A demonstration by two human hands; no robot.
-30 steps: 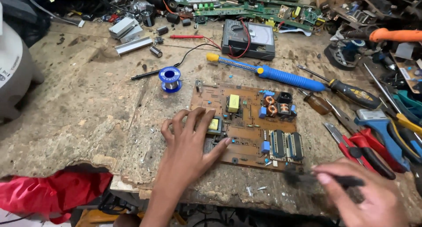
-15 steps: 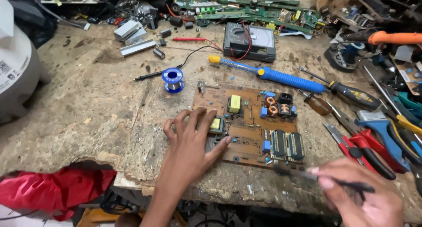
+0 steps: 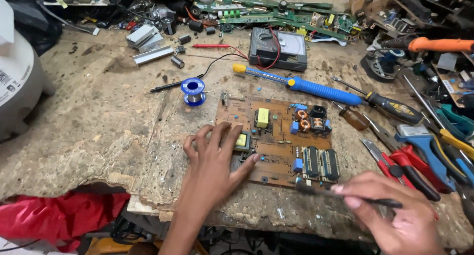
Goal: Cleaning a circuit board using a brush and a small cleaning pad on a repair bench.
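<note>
While the left hand (image 3: 215, 158) lay flat, pinning the circuit board (image 3: 276, 136) on the worn workbench (image 3: 98, 131), the right hand (image 3: 390, 213) pinched a thin dark tool (image 3: 345, 195) at the board's near edge; probing seemed in hand, needing a steady tip.

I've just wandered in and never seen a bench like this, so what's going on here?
A person is working on a brown circuit board lying flat on a worn wooden bench. The left hand presses on the board's near left corner, fingers spread. The right hand holds a thin dark tool with its tip at the board's near edge. A blue soldering iron, a solder spool and a meter lie behind the board.
</note>
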